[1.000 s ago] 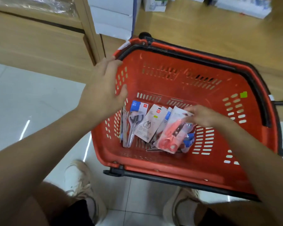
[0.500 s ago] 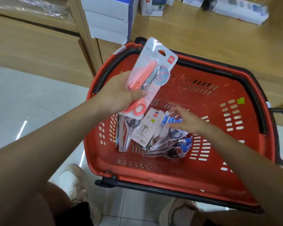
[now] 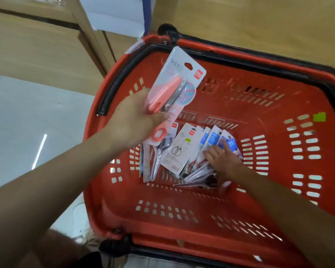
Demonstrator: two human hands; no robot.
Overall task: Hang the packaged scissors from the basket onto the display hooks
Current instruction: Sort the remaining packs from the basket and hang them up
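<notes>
A second ago the pink pack [image 3: 174,84] was lying in the basket [image 3: 201,236] under the right hand [image 3: 224,161], and the left hand [image 3: 135,120] was resting on the rim. The pack has since been passed across and raised. It is now gripped by its lower half in the left hand, fingers curled round it, and held tilted above the basket in the upper middle of the frame. Its hang hole [image 3: 189,66] is uppermost and unobstructed.

The right hand has been returned to the pile [image 3: 180,149] on the basket floor at centre right. One of its fingers [image 3: 223,145] is laid straight on the blue packs [image 3: 213,136] and the others are bent over them. Whether a pack is actually pinched cannot be told.

One pack is therefore judged to be out and ready for hanging, and a second is probably being picked out. Several packs are left in the basket, so little of the task is taken to be done. No hooks are seen in this view, only wooden shelving across the top, so a turn toward the display will be needed before anything can be hung.
</notes>
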